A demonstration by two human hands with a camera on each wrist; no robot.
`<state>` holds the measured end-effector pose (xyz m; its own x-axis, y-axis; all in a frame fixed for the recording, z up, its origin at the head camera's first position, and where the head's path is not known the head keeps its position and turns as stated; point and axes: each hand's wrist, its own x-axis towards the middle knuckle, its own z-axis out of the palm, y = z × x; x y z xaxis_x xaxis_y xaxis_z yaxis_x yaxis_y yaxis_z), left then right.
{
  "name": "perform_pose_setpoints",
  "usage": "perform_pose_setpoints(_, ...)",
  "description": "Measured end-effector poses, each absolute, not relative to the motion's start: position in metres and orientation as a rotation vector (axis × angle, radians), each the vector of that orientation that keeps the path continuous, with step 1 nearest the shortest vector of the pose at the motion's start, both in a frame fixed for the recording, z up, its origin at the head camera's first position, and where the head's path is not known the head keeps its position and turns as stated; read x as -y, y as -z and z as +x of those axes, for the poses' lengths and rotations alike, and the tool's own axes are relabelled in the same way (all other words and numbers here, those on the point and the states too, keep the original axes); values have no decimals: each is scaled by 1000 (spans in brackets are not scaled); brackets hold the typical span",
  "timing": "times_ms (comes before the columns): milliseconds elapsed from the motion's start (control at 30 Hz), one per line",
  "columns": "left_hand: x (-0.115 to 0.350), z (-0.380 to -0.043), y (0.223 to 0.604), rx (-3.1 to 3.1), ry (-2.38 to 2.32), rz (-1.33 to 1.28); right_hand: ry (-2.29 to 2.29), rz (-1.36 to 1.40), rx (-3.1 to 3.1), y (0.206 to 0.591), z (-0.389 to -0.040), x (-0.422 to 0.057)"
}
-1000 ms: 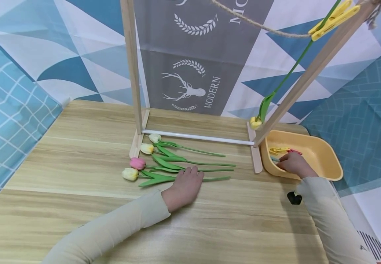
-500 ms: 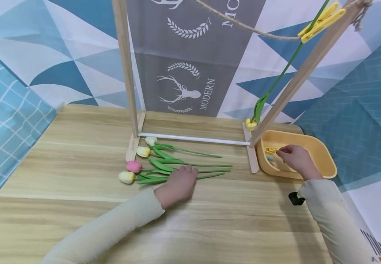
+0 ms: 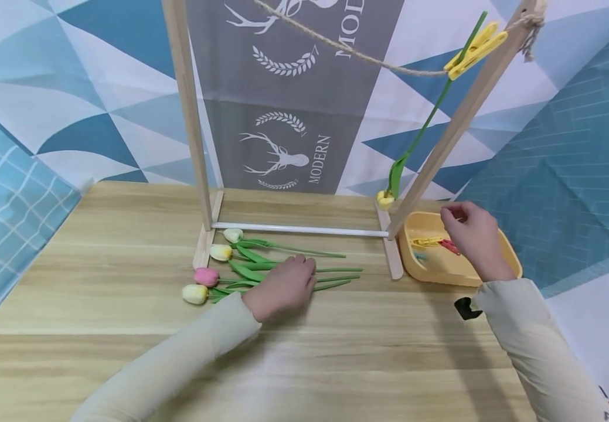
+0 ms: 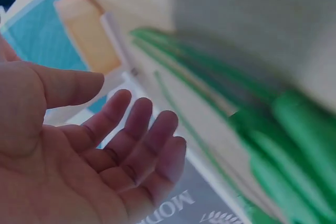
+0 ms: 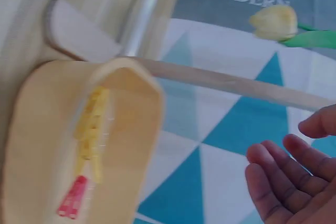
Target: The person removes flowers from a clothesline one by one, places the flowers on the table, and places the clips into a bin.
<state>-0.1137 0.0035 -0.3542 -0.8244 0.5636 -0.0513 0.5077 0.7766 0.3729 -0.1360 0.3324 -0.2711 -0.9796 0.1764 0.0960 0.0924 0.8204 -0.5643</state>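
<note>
My left hand (image 3: 283, 287) lies over the stems of the artificial tulips on the table, partly covering them. In the left wrist view its palm is bare and the fingers bend loosely beside the green leaves. One pink tulip (image 3: 206, 276) lies among several pale ones, such as a white tulip (image 3: 232, 235). Above the yellow bin (image 3: 510, 258) hovers my right hand (image 3: 473, 237). Nothing shows between its loosely bent fingers in the right wrist view. Inside the bin are yellow clothespins (image 5: 90, 129), a red clothespin (image 5: 72, 196) and a blue clothespin (image 3: 419, 256).
A wooden frame (image 3: 190, 117) with a white crossbar (image 3: 299, 229) stands behind the tulips. From its rope (image 3: 357, 54), a yellow clothespin (image 3: 475, 51) holds a yellow tulip (image 3: 385, 200) upside down. The frame's right post (image 3: 457, 126) rises close to the bin.
My right hand has risen out of the bin, away from the clothespins, and holds nothing. My left hand stays over the tulip stems. The head view has shifted, showing more of the rope.
</note>
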Motion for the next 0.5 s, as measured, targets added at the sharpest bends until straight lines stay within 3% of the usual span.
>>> perform_pose_setpoints(500, -44, -161, 269, -2794, -1304, 821, -877, -104, 2367, 194, -141, -305)
